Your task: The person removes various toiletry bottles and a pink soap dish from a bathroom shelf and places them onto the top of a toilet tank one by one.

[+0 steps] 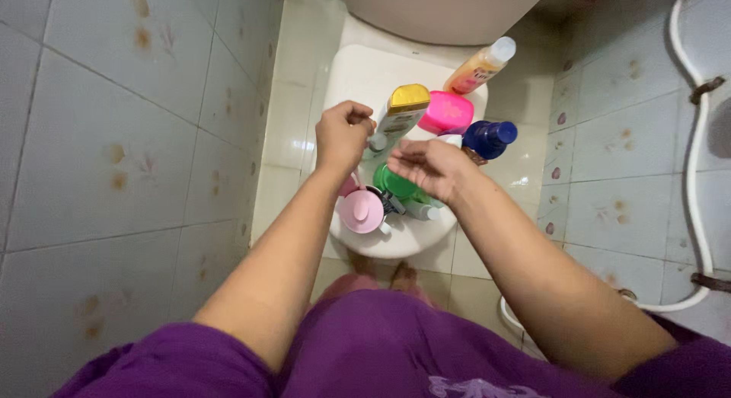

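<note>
Several toiletry bottles stand on a white closed toilet lid [358, 74]. My left hand [343, 135] is curled into a fist beside a white bottle with a gold cap [403, 102]; I cannot tell if anything is inside the fist. My right hand [428, 167] hovers with fingers spread, palm partly up, just above a green-capped bottle [393, 182]. Behind it are a pink-lidded container [447, 112] and a dark blue bottle [489, 137]. An orange bottle with a white cap [480, 65] stands at the far side. A pink pump bottle [362, 210] is nearest to me, under my left wrist.
The toilet tank [442, 9] is at the top. Stained tiled walls close in on the left [114, 139] and right. A white hose [691, 139] runs down the right wall to the floor. My purple garment [365, 345] fills the bottom.
</note>
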